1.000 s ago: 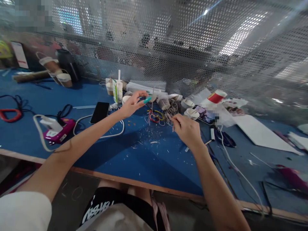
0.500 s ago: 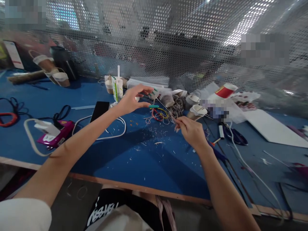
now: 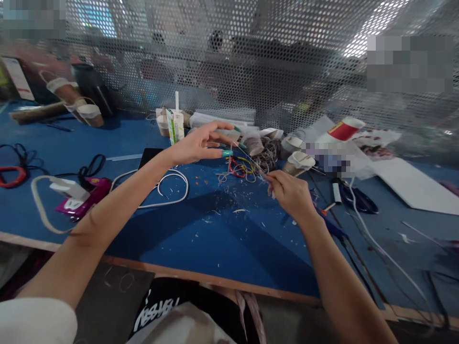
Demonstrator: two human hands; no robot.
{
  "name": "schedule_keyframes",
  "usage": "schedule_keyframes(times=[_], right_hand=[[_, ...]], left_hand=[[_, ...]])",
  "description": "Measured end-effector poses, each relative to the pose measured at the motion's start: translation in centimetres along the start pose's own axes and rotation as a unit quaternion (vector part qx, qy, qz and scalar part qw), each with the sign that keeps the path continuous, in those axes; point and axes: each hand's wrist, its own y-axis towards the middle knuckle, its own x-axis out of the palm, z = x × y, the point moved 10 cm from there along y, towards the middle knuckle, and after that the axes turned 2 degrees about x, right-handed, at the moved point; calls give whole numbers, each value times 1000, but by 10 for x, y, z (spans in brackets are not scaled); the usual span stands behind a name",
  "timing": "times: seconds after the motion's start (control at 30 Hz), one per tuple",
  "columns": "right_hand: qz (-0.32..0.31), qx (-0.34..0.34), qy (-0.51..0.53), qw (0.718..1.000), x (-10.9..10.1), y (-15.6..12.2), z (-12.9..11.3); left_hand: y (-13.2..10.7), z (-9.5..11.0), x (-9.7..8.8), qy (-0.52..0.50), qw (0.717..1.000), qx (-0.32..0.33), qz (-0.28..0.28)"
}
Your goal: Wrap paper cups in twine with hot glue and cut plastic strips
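My right hand point(image 3: 289, 192) is closed in a pinch on a thin, shiny, needle-like rod point(image 3: 251, 160), which slants up and left over the table. My left hand point(image 3: 201, 142), with long teal nails, is held in the air with its fingers apart. Its thumb and fingertips are around the rod's far end; whether they touch it or a fine thread there is too small to tell. Below the rod lie a tangle of grey cord point(image 3: 267, 155) and red and yellow loops point(image 3: 237, 168). White scraps point(image 3: 241, 210) are scattered over the blue tabletop point(image 3: 215, 239).
A drink carton with a straw point(image 3: 176, 125) stands behind my left hand. Small lined cups point(image 3: 299, 162), scissors point(image 3: 358, 199) and a white board point(image 3: 419, 184) are at right. A purple power strip point(image 3: 84, 200), white cable point(image 3: 167, 204) and black phone point(image 3: 147, 155) lie left. Perforated metal mesh point(image 3: 233, 62) rises behind.
My left fingers have come slightly closer together near the rod's tip. My right hand has stayed pinched on the rod. The whole view has shifted a little.
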Motion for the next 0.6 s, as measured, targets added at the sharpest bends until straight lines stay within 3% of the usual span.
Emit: schedule_keyframes(times=[0.23,0.6], right_hand=[[20,-6,-41,999,-3,1,1],[36,-15,-77,996,-1,-1,3]], left_hand=[[3,-8,4,-66,998,-20,6],[5,-18,0,-15,997,-61,41]])
